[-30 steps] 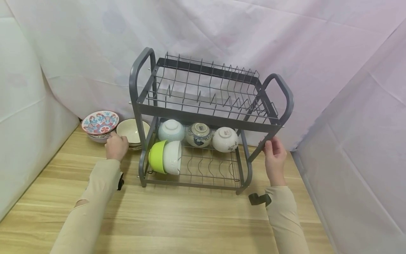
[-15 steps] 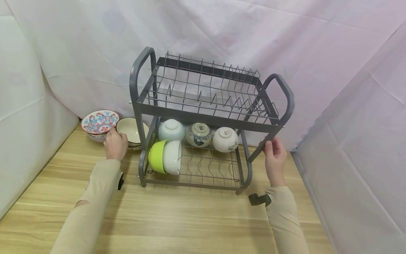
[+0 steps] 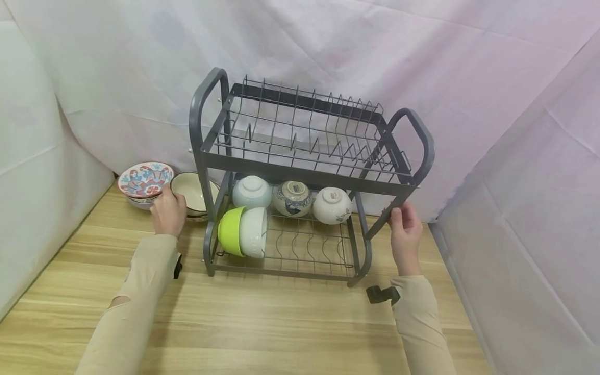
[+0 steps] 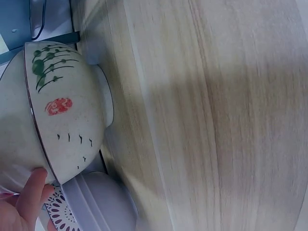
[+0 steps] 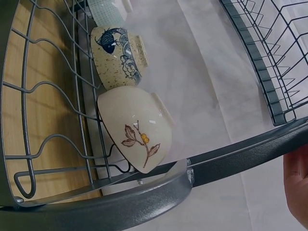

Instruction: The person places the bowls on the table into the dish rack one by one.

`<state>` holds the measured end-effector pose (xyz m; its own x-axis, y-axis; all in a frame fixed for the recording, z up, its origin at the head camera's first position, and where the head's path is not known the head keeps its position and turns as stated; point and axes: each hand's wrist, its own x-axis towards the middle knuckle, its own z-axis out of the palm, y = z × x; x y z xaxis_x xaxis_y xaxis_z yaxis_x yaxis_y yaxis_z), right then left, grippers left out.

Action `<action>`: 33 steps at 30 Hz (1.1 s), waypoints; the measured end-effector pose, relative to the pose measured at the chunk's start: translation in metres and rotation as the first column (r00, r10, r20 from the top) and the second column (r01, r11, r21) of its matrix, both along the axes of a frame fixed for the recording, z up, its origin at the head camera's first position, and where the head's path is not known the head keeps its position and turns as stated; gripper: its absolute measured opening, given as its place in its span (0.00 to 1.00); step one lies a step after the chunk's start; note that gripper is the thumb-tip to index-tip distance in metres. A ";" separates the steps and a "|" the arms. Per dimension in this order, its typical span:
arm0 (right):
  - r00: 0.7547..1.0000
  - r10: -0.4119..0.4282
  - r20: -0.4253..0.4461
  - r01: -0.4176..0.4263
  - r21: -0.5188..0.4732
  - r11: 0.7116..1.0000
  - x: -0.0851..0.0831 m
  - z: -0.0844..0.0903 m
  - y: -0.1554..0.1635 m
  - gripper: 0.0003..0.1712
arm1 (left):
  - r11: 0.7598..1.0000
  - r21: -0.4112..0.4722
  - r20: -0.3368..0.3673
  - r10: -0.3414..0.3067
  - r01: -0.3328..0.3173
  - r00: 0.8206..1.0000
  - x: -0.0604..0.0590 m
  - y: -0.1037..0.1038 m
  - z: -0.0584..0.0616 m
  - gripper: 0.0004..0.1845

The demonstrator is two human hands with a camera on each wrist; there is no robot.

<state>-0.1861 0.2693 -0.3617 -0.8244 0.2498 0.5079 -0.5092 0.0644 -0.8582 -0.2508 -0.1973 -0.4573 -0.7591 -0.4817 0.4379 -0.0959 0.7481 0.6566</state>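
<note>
Head view: left hand [image 3: 169, 212] between the patterned stack [image 3: 145, 179] and cream stack [image 3: 189, 190] on the surface [image 3: 262, 323], whether gripping I cannot tell; right hand [image 3: 405, 237] holds the rack [image 3: 304, 173] by its right side. Loading seems in hand; next probably calls for lifting a top piece free. One rack, five bowls [image 3: 332, 206] on its lower tier [image 3: 286, 273], two stacks, each at least two.

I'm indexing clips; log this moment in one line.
left hand: at rim of red-blue patterned bowl; right hand: holds dish rack; lower tier: five bowls
</note>
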 end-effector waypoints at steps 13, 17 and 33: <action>1.000 -0.006 0.004 0.006 0.003 1.000 0.001 0.001 0.000 0.08 | 0.999 -0.052 -0.091 -0.004 0.000 0.996 0.002 0.003 0.010 0.18; 1.000 -0.006 0.004 0.006 0.007 1.000 0.001 0.001 0.000 0.08 | 0.999 -0.039 -0.133 -0.009 0.004 0.991 0.007 0.003 0.019 0.18; 1.000 0.004 -0.008 -0.004 -0.004 1.000 -0.001 0.000 0.001 0.09 | 0.991 0.137 -0.176 0.028 -0.004 0.984 0.055 -0.019 0.037 0.18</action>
